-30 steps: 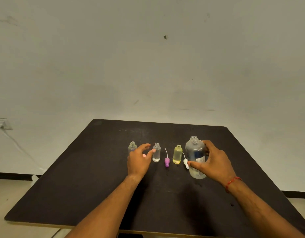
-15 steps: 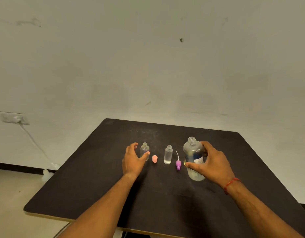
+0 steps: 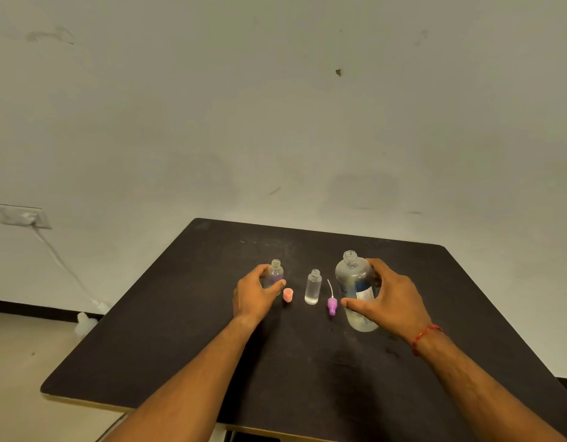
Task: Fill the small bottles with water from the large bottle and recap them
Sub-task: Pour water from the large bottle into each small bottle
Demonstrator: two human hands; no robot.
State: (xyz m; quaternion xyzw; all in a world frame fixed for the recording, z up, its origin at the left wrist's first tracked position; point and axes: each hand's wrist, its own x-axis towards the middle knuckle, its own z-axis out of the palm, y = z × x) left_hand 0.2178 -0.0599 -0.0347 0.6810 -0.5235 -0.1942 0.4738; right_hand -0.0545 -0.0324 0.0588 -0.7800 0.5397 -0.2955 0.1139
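Head view: left fingers clasp small bottle; right fingers wrap large bottle.

Left to right on table: small bottle, cap, second bottle, dropper, large bottle.

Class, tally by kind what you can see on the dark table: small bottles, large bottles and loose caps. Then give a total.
Small bottles: 2 (left small bottle, middle small bottle)
Large bottles: 1 (large bottle)
Loose caps: 2 (pink cap, purple cap)
Total: 5
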